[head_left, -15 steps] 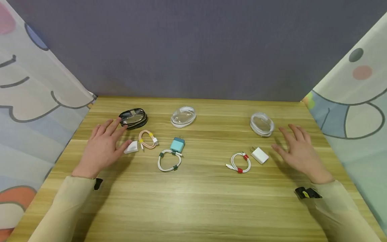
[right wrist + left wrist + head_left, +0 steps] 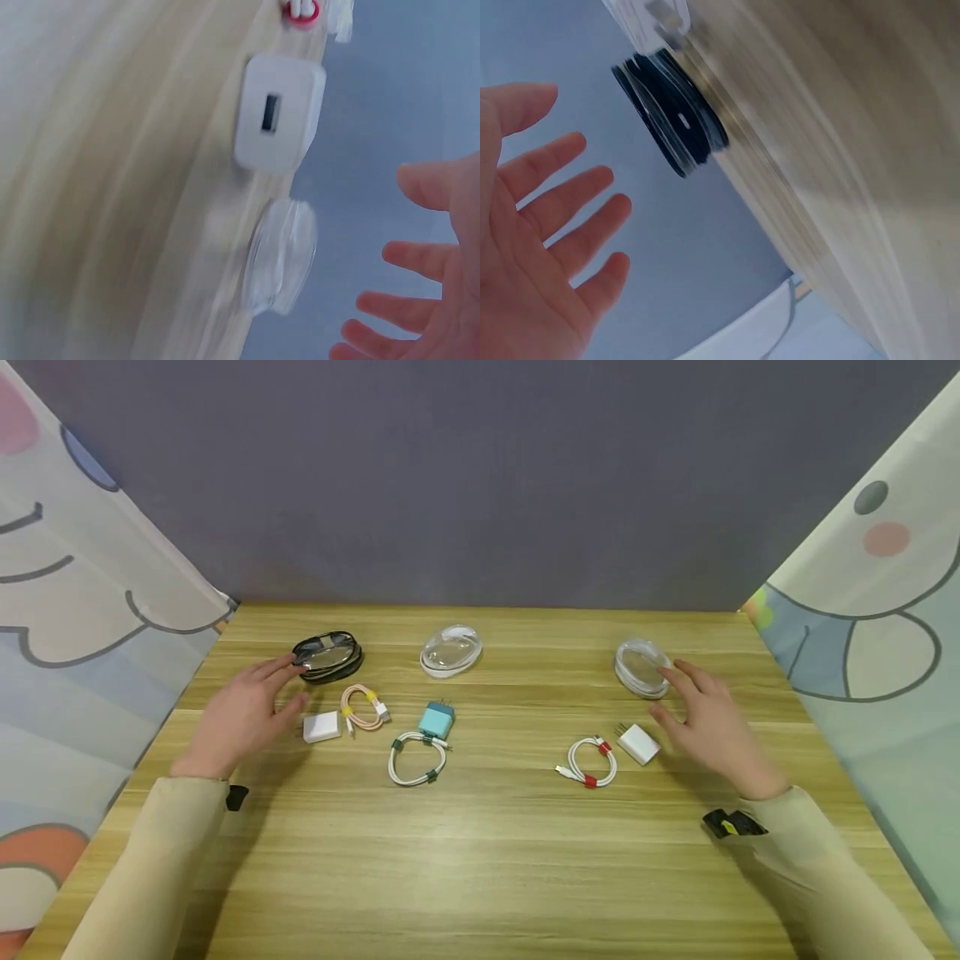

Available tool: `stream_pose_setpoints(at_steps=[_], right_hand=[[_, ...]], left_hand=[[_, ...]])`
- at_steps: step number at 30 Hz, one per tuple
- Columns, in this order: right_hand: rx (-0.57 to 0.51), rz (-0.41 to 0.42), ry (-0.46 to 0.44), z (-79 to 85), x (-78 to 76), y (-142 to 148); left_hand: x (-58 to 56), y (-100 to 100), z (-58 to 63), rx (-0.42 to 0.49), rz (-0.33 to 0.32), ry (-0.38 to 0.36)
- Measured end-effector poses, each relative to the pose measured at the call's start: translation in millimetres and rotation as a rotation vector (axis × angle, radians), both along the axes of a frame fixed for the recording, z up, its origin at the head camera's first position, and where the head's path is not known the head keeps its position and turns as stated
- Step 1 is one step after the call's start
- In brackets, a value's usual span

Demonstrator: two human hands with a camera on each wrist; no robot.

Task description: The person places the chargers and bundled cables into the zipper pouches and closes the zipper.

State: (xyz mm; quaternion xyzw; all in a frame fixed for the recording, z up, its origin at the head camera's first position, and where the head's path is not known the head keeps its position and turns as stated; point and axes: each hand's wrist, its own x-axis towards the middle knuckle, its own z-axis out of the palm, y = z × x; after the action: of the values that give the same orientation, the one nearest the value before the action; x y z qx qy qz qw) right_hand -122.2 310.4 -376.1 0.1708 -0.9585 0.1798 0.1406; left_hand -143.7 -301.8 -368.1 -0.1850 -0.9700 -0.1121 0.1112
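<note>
My left hand, fingers relaxed, hovers at the left of the table, its fingertips overlapping the near-left rim of a black coil with a clear middle. Beside its thumb lies a white charger plug. In the left wrist view that hand is empty and stands apart from the black coil. My right hand holds nothing, its fingertips beside a round white coil with a clear middle. Below its thumb lies another white charger, whose port faces the right wrist camera.
Between the hands lie a pink cable with yellow ties, a teal charger, a white cable with green ties and one with red ties. Another white coil sits farther back. A grey panel bounds the back.
My right hand has moved left, up to the white coil. The left hand has shifted slightly left and down, and more of the white charger beside its thumb shows.
</note>
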Motion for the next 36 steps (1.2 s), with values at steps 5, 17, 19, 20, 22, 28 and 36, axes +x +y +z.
stream_pose_setpoints(at_steps=[5,17,19,20,22,28,36], right_hand=[[-0.026,0.032,0.014,1.5,-4.9,-14],[-0.099,0.160,0.004,-1.8,-17.1,-58],[-0.111,0.180,-0.005,-3.1,-19.0,-64],[-0.118,0.190,-0.013,-3.4,-19.6,-68],[-0.132,0.204,-0.038,-3.3,-20.7,-74],[-0.155,0.240,-0.114,-1.5,-25.1,-94],[-0.149,0.317,-0.133,-3.2,-35.4,-128]], left_hand=[[-12.6,-11,-0.8,0.048,0.019,-0.091],[-35.9,-25,-7.4,0.094,0.086,-0.200],[-38.9,-25,-9.3,0.113,0.085,-0.186],[-40.3,-25,-10.5,0.122,0.081,-0.176],[-43.1,-24,-12.8,0.142,0.069,-0.158],[-50.4,-20,-14.8,0.210,0.059,-0.154],[-56.9,-23,-16.9,0.239,0.044,-0.111]])
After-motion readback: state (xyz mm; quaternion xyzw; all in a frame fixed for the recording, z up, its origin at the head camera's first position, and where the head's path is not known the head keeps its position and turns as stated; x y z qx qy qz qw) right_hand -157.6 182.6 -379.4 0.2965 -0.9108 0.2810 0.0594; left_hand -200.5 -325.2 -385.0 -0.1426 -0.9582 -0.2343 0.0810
